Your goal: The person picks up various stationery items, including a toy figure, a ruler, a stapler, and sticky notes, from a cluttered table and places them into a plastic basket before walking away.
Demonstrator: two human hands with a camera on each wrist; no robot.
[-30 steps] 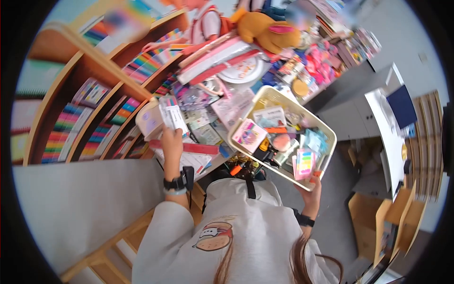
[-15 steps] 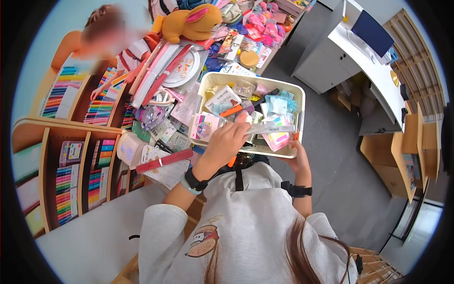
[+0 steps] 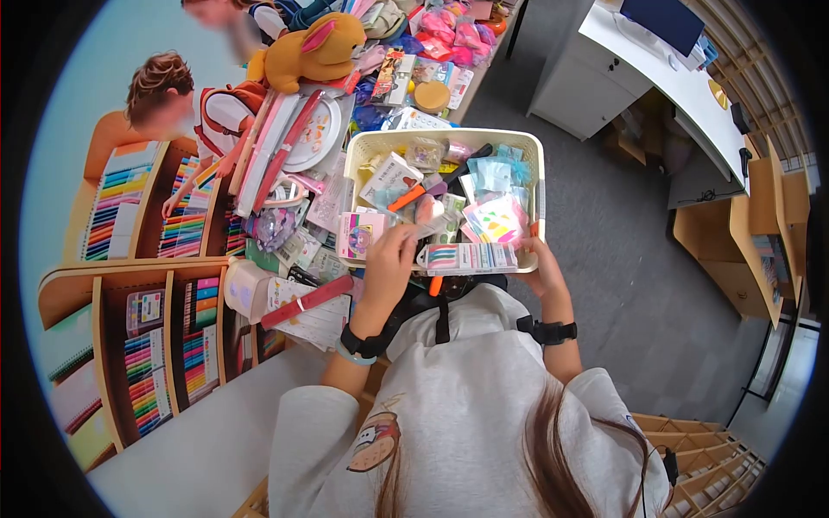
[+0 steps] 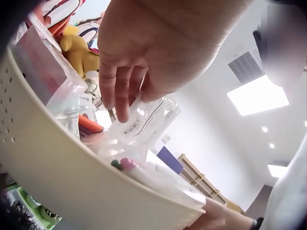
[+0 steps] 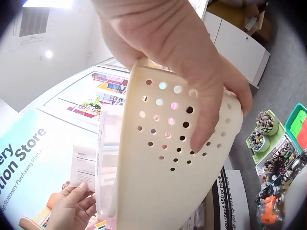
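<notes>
A cream plastic basket (image 3: 537, 190) full of packaged small goods is in front of the body in the head view. My right hand (image 3: 546, 266) grips its right end; the right wrist view shows the thumb (image 5: 207, 122) over the perforated wall (image 5: 158, 191). Above the front left of the basket, my left hand (image 3: 389, 263) pinches a clear plastic packet (image 4: 144, 120) with a printed barcode label. A clear pack of coloured pens (image 3: 471, 257) lies along the front rim, beside the left hand. A pink box (image 3: 361, 235) and an orange-handled item (image 3: 406, 198) lie in the basket too.
Left of the basket is a table piled with packages, a red strip (image 3: 306, 302) and a plush toy (image 3: 311, 52). Shelves of pens (image 3: 147, 375) stand at left, where another person (image 3: 229, 121) reaches in. A white desk (image 3: 639, 52) is at the right.
My left hand has come from the table's left side to the basket. The pen pack it carried now lies at the front rim. The head view has turned; the right hand keeps its grip.
</notes>
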